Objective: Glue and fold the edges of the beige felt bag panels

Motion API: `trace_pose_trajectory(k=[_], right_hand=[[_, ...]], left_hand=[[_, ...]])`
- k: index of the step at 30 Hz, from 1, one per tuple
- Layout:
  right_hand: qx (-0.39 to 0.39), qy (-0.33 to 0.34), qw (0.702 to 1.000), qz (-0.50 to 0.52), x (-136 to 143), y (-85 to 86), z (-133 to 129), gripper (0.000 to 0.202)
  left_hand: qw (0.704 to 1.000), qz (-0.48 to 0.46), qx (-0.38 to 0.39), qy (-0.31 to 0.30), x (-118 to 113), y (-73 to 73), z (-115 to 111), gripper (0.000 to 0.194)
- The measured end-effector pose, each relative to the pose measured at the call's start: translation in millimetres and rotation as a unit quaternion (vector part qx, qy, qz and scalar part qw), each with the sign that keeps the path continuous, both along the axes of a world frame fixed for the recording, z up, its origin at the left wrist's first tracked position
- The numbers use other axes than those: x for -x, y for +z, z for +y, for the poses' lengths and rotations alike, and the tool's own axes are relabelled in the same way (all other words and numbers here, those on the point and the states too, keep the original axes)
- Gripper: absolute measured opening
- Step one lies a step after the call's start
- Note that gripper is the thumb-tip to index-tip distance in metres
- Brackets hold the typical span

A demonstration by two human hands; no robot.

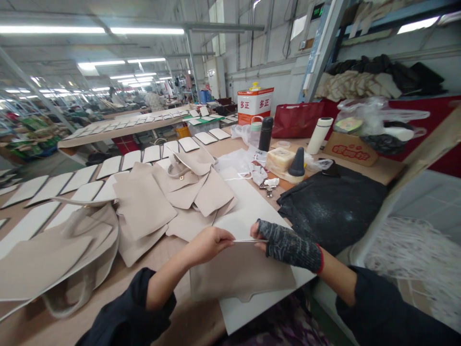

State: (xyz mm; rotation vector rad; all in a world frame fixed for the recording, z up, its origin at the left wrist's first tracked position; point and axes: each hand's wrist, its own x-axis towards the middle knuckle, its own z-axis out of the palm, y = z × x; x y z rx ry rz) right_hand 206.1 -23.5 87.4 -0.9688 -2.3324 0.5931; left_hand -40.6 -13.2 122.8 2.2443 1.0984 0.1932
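A taupe leather-like bag panel lies at the table's near edge, over a white sheet. Along its far edge, my left hand pinches the panel between thumb and fingers. My right hand, in a dark grey fingerless knit glove with a red cuff, grips the same edge a little to the right. A pale strip of edge shows between the two hands. Left of them lie more taupe bag pieces, some with handles attached. The undersides of the fingers are hidden.
Rows of white panels cover the left side of the table. Black cloth lies at right, near a yellowish block, a black bottle and a white flask. A red-and-white can stands behind. A slanted post borders the right side.
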Motion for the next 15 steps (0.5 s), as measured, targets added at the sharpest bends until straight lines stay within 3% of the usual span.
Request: trace_pose_trajectory(k=[3, 9, 15], right_hand=[[0.023, -0.021, 0.999, -0.019, -8, 1.6, -1, 0.022], [-0.129, 0.005, 0.99, -0.053, -19, -4.5, -4, 0.024], [-0.12, 0.007, 0.992, -0.022, -15, -16.0, -2, 0.023]], left_hand=[[1.0, 0.016, -0.007, 0.001, 2, 2.1, -1, 0.026], [0.997, 0.053, -0.045, -0.022, 1, 3.3, -1, 0.027], [0.994, 0.059, -0.086, -0.031, -16, -10.8, -3, 0.031]])
